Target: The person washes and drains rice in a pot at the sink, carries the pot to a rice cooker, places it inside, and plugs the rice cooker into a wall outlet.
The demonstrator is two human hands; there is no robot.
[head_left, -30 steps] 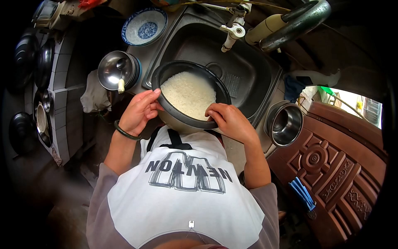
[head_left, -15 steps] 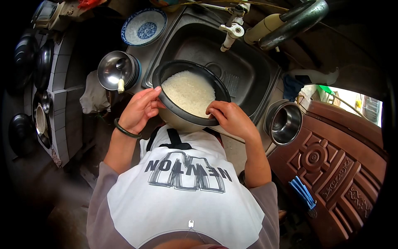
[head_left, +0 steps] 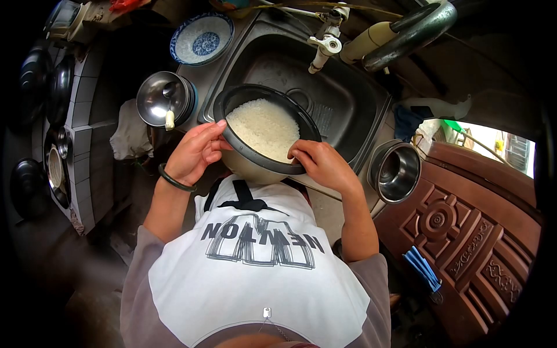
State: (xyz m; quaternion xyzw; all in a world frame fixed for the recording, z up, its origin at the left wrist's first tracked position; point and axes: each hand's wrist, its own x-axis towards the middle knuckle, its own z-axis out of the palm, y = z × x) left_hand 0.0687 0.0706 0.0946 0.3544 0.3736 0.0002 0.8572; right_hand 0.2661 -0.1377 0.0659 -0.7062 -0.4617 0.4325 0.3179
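A dark-rimmed pot (head_left: 246, 153), like a rice cooker's inner pot, rests tilted on the near edge of the sink, its far side over the basin. White rice (head_left: 262, 129) lies in it under a little cloudy water. My left hand (head_left: 200, 149) grips the rim at the left, thumb on top and fingers curled beneath. At the near right my right hand (head_left: 318, 164) is closed over the rim, fingertips inside by the rice. Those fingertips are partly hidden.
The steel sink (head_left: 371, 124) has a white-handled tap (head_left: 326, 44) above it. On the left stand a blue-patterned bowl (head_left: 203, 38) and stacked metal bowls (head_left: 155, 93) with a spoon. A metal pot (head_left: 397, 173) sits at right, by a carved brown door (head_left: 464, 232).
The view has shifted very slightly. Both hands keep their places on the pot, and the rice looks much the same.
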